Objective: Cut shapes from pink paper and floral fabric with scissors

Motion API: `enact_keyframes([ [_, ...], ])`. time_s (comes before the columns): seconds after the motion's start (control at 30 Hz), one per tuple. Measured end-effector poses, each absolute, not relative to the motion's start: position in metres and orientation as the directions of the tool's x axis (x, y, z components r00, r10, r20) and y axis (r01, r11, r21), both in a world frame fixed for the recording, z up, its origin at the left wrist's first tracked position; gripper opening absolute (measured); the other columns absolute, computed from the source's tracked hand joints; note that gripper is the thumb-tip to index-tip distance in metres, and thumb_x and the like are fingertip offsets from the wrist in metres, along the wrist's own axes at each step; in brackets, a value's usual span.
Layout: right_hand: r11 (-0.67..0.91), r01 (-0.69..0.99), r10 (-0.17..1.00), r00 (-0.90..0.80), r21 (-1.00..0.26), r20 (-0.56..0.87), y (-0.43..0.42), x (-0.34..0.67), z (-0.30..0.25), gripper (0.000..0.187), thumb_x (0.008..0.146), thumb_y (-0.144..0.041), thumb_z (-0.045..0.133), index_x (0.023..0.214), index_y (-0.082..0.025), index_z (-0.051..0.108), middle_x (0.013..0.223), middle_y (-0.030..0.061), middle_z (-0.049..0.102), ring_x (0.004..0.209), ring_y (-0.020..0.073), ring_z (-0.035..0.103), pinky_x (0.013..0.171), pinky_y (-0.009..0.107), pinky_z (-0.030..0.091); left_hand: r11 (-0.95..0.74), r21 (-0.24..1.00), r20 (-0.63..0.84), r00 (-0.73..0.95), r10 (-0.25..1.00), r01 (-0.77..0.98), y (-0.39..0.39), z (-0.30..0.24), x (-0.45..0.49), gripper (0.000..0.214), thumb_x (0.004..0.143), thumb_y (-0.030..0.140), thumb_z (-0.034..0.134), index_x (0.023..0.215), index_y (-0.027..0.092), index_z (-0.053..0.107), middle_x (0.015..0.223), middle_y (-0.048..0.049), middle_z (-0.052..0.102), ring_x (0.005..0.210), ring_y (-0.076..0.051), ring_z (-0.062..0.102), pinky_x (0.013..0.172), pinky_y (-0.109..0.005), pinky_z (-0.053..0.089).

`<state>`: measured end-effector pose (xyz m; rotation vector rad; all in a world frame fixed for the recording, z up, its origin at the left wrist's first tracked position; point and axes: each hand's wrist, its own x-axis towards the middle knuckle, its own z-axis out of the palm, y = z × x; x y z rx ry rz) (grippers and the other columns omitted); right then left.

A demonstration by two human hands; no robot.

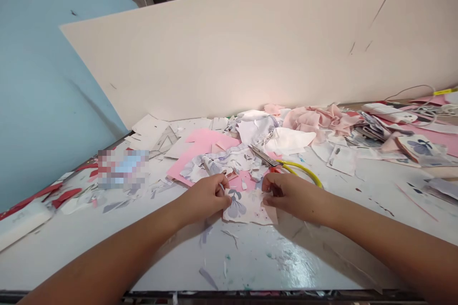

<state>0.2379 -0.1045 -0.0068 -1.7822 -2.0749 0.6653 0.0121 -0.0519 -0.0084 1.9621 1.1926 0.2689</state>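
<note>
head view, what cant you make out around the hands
Head view:
Floral fabric scrap: the left hand and right hand hide its edges.
Scissors: the right hand hides part of the handles.
Pixelated patch: blurred, cannot be identified.
Cables: cut off by the right edge.

Fabric scrap [238, 209] between left hand [203, 198] and right hand [291, 195], scissors [263, 156] behind

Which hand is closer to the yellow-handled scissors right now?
Right. The right hand, at the floral scrap, sits just in front of the scissors; the left hand is farther away, on the scrap's other side.
</note>
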Motion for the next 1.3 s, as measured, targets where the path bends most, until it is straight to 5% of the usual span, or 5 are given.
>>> enact_keyframes([
  [0.37, 0.133, 0.883, 0.991, -0.121, -0.451, 0.054, -0.108, 0.232, -0.019, 0.015, 0.073, -0.032, 0.050, 0.086, -0.024, 0.053, 0.066, -0.0028, 0.061, 0.058, 0.0130, 0.050, 0.049, 0.022, 0.031, -0.295, 0.694, -0.162, 0.542, 0.824, 0.656, -0.058, -0.010, 0.013, 0.016, 0.073, 0.033, 0.045, 0.086, 0.023, 0.044, 0.055, 0.0071, 0.048, 0.053, -0.014, 0.057, 0.048, -0.022, 0.036],
  [0.77, 0.134, 0.903, 0.989, -0.096, -0.407, 0.114, -0.112, 0.236, -0.004, 0.016, 0.076, -0.035, 0.047, 0.083, -0.023, 0.054, 0.065, -0.0013, 0.058, 0.057, 0.0130, 0.050, 0.051, 0.024, 0.033, -0.395, 0.507, -0.084, 0.501, 0.862, 0.766, -0.057, -0.004, 0.008, 0.023, 0.075, 0.036, 0.041, 0.095, 0.026, 0.046, 0.058, 0.0054, 0.048, 0.051, -0.013, 0.046, 0.046, -0.022, 0.028],
  [1.0, 0.312, 0.916, 0.949, -0.286, -0.251, 0.137, -0.114, 0.234, -0.008, 0.025, 0.073, -0.043, 0.052, 0.086, -0.023, 0.061, 0.085, 0.0065, 0.053, 0.090, 0.0249, 0.046, 0.071, 0.034, 0.037, -0.520, 0.350, -0.092, 0.581, 0.809, 0.779, -0.057, -0.003, 0.010, 0.023, 0.071, 0.037, 0.045, 0.087, 0.024, 0.054, 0.069, 0.0008, 0.054, 0.059, -0.015, 0.048, 0.049, -0.025, 0.028],
  [1.3, 0.268, 0.900, 0.963, -0.257, -0.345, 0.078, -0.108, 0.233, -0.014, 0.029, 0.065, -0.044, 0.059, 0.081, -0.020, 0.059, 0.087, 0.0066, 0.051, 0.093, 0.0254, 0.042, 0.076, 0.036, 0.035, -0.447, 0.463, -0.117, 0.553, 0.825, 0.765, -0.051, -0.013, 0.009, 0.015, 0.066, 0.035, 0.048, 0.067, 0.020, 0.045, 0.068, 0.0012, 0.051, 0.057, -0.013, 0.045, 0.048, -0.024, 0.028],
])
